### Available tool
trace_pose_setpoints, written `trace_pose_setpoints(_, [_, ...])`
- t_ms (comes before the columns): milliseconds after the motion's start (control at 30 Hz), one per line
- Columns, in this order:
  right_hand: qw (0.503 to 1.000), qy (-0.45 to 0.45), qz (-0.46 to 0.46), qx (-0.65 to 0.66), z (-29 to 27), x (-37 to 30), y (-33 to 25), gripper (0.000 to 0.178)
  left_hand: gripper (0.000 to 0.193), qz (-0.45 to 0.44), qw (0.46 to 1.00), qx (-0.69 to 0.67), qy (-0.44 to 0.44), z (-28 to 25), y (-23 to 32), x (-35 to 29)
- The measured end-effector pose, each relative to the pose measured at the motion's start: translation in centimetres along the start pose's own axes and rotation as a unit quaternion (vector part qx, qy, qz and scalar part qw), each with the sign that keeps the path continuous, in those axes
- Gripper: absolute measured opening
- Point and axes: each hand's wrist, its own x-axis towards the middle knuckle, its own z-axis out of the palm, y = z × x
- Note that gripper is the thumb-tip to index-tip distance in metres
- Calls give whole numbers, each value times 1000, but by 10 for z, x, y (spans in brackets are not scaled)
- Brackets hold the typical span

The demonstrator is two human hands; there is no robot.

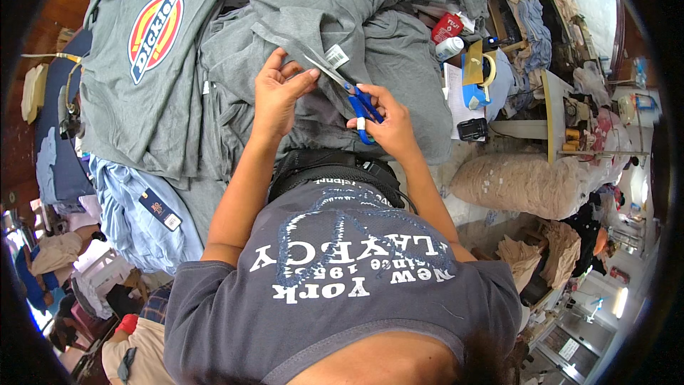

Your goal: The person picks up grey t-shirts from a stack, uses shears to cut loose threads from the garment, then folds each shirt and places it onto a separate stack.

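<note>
A pair of scissors (354, 94) with blue handles sits in my right hand (390, 122), its fingers closed round the loops. The blades point up and left, slightly apart, lying over a grey T-shirt (285, 25). Close by the blade tips is my left hand (279, 96), thumb and fingers drawn together at the shirt's folded edge. What lies between those fingertips is too small to make out. A white tag (335, 56) with a barcode rests on the cloth just beyond the blades.
More grey T-shirts (121, 110) with a printed oval badge spread across the left. Folded light blue garments (142, 242) lie nearer. At the right are a white bottle (449, 48), a red packet (447, 27), a tape dispenser (476, 85), a black device (472, 129) and a large stuffed sack (516, 185).
</note>
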Motion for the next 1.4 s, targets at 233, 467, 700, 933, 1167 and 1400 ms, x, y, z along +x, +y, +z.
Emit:
trace_pose_setpoints(233, [998,31,9,-45,1,-9,-4,49,43,23,1000,0,-18,0,-2,1])
trace_pose_setpoints(467, [986,44,-11,-160,4,4,-25,57,41,47,998,2,-33,2,-6,1])
trace_pose_setpoints(700, [990,30,-15,-136,3,8,-24,54,44,31,999,-7,-25,2,-4,0])
trace_pose_setpoints(933, [994,10,28,-106,-2,1,-10,49,44,34,999,5,-28,1,-8,1])
trace_pose_setpoints(1167, [995,67,64,-19,-12,-4,0,47,41,24,999,12,-26,5,-8,1])
trace_pose_setpoints(1400, [964,238,25,-114,-131,-8,55,40,45,2,999,37,-20,2,-12,0])
